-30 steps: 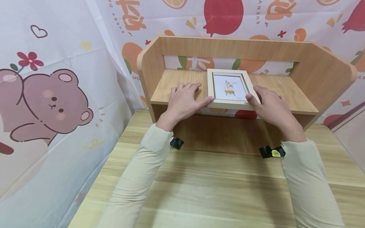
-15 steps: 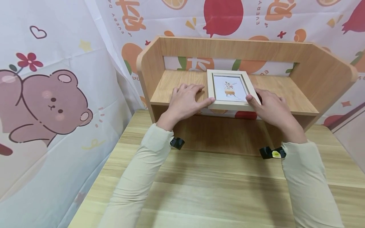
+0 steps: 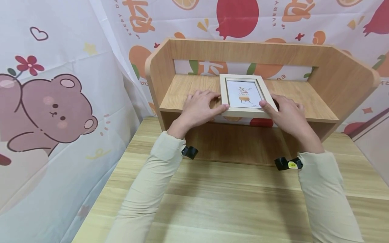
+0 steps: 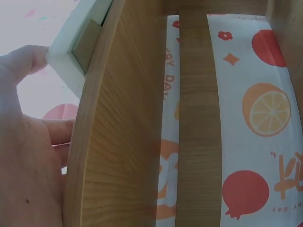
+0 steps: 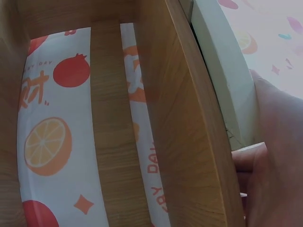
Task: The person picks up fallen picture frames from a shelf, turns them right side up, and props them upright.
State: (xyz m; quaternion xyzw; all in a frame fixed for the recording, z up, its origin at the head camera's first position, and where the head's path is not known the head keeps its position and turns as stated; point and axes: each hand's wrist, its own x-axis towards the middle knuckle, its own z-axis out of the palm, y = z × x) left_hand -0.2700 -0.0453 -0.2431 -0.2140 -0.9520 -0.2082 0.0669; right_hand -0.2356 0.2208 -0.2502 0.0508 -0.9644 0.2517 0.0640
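A cream picture frame (image 3: 224, 89) with a plant print lies face up on the upper board of a wooden desk shelf (image 3: 296, 96), its near edge at the board's front. My left hand (image 3: 197, 109) is at its left: the thumb touches the near left corner and the index fingertip meets the left side, the other fingers resting over the board. My right hand (image 3: 288, 113) grips the right side, thumb on the near right corner and fingers bent along the edge. Both wrist views show a frame corner (image 4: 71, 52) or side (image 5: 222, 71) beside the thumb; some fingertips are hidden behind the board.
The shelf's side panels (image 3: 349, 77) rise at both ends, with a back rail (image 3: 249, 50) behind the frame. Below lies a lower compartment (image 3: 234, 141). The shelf stands on a light wood desk (image 3: 231, 199), against a fruit-print curtain (image 3: 194, 27).
My left hand has shifted slightly right, bringing its index fingertip from short of the frame to its left side. The right hand and the frame have hardly moved.
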